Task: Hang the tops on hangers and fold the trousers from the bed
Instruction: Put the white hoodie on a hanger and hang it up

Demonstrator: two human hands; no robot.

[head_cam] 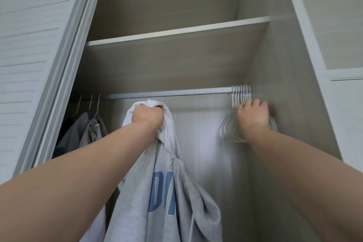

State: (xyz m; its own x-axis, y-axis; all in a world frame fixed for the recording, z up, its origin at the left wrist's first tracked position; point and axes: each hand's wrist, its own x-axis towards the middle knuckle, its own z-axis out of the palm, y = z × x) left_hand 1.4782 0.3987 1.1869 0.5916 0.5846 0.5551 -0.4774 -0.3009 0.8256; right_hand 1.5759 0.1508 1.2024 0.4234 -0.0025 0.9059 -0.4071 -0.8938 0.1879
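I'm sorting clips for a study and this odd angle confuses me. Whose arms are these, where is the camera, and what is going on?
There is no machine here. The single picture comes from a wide-angle camera worn on a person's head, so the two bare arms are that person's own, reaching up into an open wardrobe. The left hand grips a light grey zip hoodie with blue letters, held just under the metal rail. The right hand is at a bunch of empty wire hangers at the rail's right end; whether it has taken hold of one is unclear. At the rail's left end, grey garments already hang. Above the rail is a shelf.
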